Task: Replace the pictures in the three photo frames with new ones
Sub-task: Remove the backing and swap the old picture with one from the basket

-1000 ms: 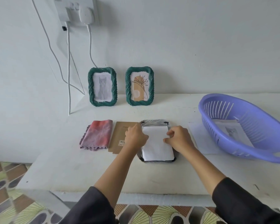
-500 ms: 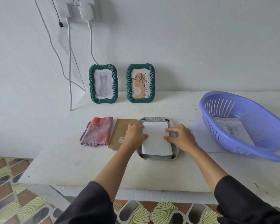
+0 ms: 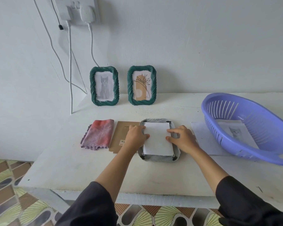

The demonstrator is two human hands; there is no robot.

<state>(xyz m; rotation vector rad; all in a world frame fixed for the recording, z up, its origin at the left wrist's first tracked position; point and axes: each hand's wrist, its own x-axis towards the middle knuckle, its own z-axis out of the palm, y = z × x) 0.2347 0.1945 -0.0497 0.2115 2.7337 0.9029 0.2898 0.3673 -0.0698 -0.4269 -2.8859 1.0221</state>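
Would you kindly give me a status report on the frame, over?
Left hand and right hand on white sheet edges. Sheet lies in face-down frame. Brown backing board off, beside it. Nothing in the way.

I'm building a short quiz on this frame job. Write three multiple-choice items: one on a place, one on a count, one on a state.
1. Where does the brown backing card lie?
A. In a basket
B. Against the wall
C. Between the pink cloth and the flat-lying frame

2. How many frames stand upright at the wall?
A. One
B. Two
C. Three

3. The frame under the left hand and right hand is
A. lying flat with white paper on it
B. standing upright
C. wrapped in cloth

1 C: cloth on its left, frame on its right.
2 B: the cat frame and the plant frame.
3 A: both hands touch the paper's side edges.
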